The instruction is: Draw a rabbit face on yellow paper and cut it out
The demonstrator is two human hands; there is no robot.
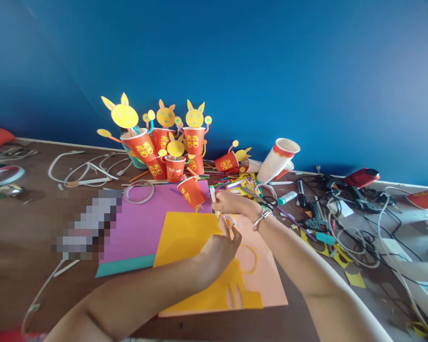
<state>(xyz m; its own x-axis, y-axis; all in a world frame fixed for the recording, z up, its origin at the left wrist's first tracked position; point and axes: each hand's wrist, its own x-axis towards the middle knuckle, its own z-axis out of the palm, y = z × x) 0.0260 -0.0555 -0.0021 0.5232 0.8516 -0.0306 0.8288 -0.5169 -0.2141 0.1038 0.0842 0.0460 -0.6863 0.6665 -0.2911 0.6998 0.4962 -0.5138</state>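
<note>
In my right hand is a slim white marker with a green end, held nearly upright with its lower tip at the top edge of the yellow paper. My left hand lies over that sheet, its fingertips closed around a small pale ring. The ring's exact kind is hard to make out. Oval slots and a round opening are cut in the yellow sheet. Beneath it lies a peach sheet, partly covered by both arms.
Red paper cups with yellow animal faces stand against the blue wall. One red cup leans behind the sheets. Purple paper and a tape roll lie left. Stacked white cups, cables, a glue gun and scraps are right.
</note>
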